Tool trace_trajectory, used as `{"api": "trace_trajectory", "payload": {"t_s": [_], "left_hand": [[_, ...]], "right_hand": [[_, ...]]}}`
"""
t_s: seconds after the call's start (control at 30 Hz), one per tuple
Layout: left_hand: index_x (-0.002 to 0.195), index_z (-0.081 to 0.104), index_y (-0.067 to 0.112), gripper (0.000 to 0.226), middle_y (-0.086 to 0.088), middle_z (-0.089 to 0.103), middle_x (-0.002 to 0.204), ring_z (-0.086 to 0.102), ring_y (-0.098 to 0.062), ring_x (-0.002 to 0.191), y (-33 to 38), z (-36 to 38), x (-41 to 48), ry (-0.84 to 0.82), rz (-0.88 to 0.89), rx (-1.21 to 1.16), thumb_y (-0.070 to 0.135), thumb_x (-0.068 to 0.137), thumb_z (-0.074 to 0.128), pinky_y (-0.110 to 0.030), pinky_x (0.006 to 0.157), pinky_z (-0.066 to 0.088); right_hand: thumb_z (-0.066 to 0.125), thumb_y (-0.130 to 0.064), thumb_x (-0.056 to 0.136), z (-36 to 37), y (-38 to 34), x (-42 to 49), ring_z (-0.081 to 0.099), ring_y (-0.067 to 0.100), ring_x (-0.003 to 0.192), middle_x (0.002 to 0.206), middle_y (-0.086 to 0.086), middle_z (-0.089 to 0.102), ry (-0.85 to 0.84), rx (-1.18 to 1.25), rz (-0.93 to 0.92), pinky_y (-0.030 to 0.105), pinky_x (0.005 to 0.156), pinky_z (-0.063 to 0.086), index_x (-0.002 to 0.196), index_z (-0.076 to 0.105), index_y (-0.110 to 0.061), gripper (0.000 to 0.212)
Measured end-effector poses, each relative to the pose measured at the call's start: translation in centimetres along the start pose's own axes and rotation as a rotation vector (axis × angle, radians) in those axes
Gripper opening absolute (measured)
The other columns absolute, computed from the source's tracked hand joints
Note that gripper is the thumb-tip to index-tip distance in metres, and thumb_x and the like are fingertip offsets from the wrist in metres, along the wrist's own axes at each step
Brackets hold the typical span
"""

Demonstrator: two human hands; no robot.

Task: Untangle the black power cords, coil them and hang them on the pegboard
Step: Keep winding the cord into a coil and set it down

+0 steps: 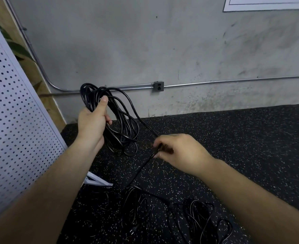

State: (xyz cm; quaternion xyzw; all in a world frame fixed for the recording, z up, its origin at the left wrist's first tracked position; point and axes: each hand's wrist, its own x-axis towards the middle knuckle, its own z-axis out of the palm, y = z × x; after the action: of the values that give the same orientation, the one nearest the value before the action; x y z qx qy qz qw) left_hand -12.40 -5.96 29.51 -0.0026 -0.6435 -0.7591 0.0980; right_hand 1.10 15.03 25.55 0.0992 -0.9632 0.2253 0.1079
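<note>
Left hand (92,120) clamped round the coil (120,120), held above the floor's far left corner; right hand (178,150) pinching the cord (141,168) trailing to the tangle (162,213). Likely to snag there, tugging loops loose. Black speckled rubber floor (233,138), concrete wall (145,41), pegboard (13,120) at left.

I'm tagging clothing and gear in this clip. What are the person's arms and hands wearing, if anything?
Nothing shows: both forearms are bare right to the bottom edge of the picture, with no sleeve or cuff in view. The left hand and right hand have no gloves, and no rings, watch or wristband can be seen. No markings show on the arms.
</note>
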Motion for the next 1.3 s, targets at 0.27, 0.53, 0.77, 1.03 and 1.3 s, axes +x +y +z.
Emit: {"api": "trace_trajectory", "payload": {"t_s": [0.27, 0.53, 0.77, 1.03, 1.3], "left_hand": [[0.074, 0.049, 0.018, 0.037, 0.011, 0.049, 0.046, 0.047, -0.01, 0.049, -0.3, 0.3, -0.5, -0.047, -0.026, -0.007, 0.039, 0.095, 0.07, -0.038, 0.078, 0.048], [0.073, 0.049, 0.017, 0.041, 0.003, 0.05, 0.056, 0.049, -0.011, 0.054, -0.7, 0.4, -0.5, -0.06, -0.058, 0.037, 0.043, 0.094, 0.072, -0.034, 0.071, 0.05], [0.068, 0.048, 0.017, 0.045, 0.0, 0.049, 0.06, 0.049, -0.012, 0.054, -1.1, 1.2, -1.0, -0.118, -0.124, -0.013, 0.046, 0.094, 0.071, -0.029, 0.061, 0.051], [0.07, 0.046, 0.018, 0.045, 0.0, 0.048, 0.06, 0.048, -0.012, 0.054, -1.3, 1.6, -1.2, -0.133, -0.067, -0.027, 0.046, 0.094, 0.07, -0.03, 0.064, 0.05], [0.069, 0.05, 0.017, 0.043, -0.001, 0.051, 0.061, 0.05, -0.009, 0.051, -1.8, 1.6, -0.9, -0.068, -0.052, 0.05, 0.046, 0.095, 0.068, -0.027, 0.059, 0.05]], "right_hand": [[0.055, -0.059, 0.092, -0.9, 1.0, -0.2, 0.045, 0.008, 0.081, 0.101, -0.007, 0.052, -0.026, -0.236, -0.033, 0.022, 0.068, 0.036, 0.103, 0.066, -0.016, 0.045], [0.036, -0.05, 0.104, -1.1, 1.3, -0.3, 0.049, 0.013, 0.071, 0.093, -0.005, 0.048, -0.032, -0.19, 0.109, 0.031, 0.061, 0.037, 0.101, 0.047, -0.022, 0.03], [0.039, -0.036, 0.109, -0.5, 1.9, -0.1, 0.057, 0.02, 0.07, 0.093, 0.002, 0.05, 0.032, -0.033, 0.291, 0.031, 0.052, 0.04, 0.107, 0.049, -0.017, 0.022], [0.045, -0.014, 0.108, 0.5, 1.8, -0.4, 0.078, 0.023, 0.079, 0.085, 0.013, 0.076, 0.02, 0.641, 0.534, 0.065, 0.083, 0.057, 0.107, 0.048, -0.021, 0.008], [0.027, 0.004, 0.104, -2.0, 2.7, 0.4, 0.054, 0.019, 0.057, 0.078, 0.014, 0.061, 0.224, 0.884, 0.685, 0.033, 0.052, 0.051, 0.093, 0.056, -0.015, 0.036]]}}
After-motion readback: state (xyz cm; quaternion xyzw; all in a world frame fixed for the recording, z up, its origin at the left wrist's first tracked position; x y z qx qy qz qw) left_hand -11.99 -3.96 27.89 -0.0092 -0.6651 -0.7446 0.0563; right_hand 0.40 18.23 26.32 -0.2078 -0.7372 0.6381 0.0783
